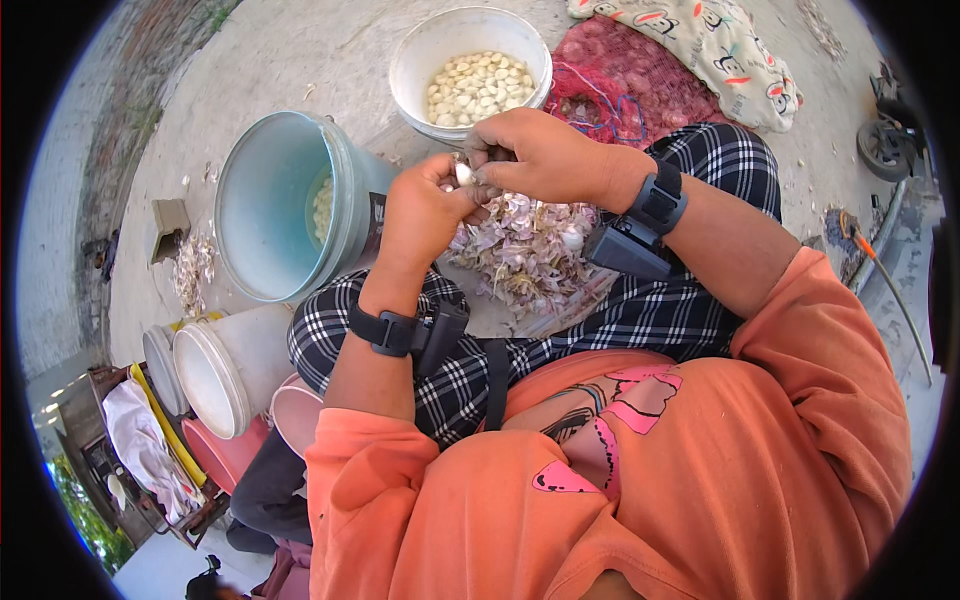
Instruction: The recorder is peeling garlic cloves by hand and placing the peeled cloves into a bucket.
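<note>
Between my two hands is a white garlic clove, partly bare. My left hand grips it with thumb and fingertips. The thumb and bent fingers of my right hand pinch at its upper side; whether they hold a bit of skin is hidden. Below the hands lies a heap of garlic skins on the ground between my knees. Beyond them stands a white bucket with peeled garlic cloves in liquid. To the left, a pale blue bucket also contains peeled cloves.
A red mesh sack of garlic bulbs lies at the far right, partly under a printed cloth. At left are a hollow block, scattered skins and white buckets. Another person's dark-trousered leg shows at lower left.
</note>
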Tool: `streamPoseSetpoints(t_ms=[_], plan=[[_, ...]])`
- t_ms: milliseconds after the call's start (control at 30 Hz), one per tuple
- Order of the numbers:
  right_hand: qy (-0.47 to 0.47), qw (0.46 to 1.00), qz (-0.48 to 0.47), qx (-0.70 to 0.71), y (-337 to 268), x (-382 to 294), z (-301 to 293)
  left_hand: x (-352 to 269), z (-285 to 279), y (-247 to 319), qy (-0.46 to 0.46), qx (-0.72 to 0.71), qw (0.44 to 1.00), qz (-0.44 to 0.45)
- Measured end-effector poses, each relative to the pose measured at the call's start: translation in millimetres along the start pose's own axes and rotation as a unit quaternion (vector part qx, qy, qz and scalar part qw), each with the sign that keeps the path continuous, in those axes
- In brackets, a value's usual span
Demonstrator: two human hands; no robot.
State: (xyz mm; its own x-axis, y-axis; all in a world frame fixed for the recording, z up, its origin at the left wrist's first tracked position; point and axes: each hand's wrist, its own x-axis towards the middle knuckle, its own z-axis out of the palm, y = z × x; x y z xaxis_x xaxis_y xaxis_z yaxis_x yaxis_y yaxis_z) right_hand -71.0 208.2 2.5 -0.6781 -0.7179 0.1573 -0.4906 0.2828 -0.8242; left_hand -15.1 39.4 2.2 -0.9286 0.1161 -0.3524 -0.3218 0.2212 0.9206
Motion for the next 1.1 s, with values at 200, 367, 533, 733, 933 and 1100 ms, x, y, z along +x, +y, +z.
streamPoseSetpoints(t_ms=[200, 367, 533, 733, 933, 1100], plan=[[0.025, 0.999, -0.02, 0.019, -12.9, -7.2, -14.8, -2.8, -6.3, 2.5, -0.067, -0.152, 0.986, 0.002], [0.025, 0.998, 0.031, 0.054, -14.3, -11.7, -22.0, -0.9, -16.9, -4.4, -0.084, -0.25, 0.965, 0.004], [0.056, 0.99, 0.04, 0.119, -1.9, -15.8, -21.9, 1.3, -19.7, -2.4, -0.126, -0.31, 0.942, 0.01], [0.102, 0.993, -0.058, -0.001, 3.3, -10.0, -10.1, 0.1, -12.5, 0.4, -0.146, -0.251, 0.956, -0.033], [0.081, 0.992, -0.09, -0.031, -0.7, -5.7, -6.3, 0.3, -10.6, -2.1, -0.189, -0.215, 0.956, -0.057], [0.066, 0.994, -0.08, -0.022, -1.6, -5.6, -6.5, -1.0, -10.9, -2.3, -0.187, -0.193, 0.961, -0.067]])
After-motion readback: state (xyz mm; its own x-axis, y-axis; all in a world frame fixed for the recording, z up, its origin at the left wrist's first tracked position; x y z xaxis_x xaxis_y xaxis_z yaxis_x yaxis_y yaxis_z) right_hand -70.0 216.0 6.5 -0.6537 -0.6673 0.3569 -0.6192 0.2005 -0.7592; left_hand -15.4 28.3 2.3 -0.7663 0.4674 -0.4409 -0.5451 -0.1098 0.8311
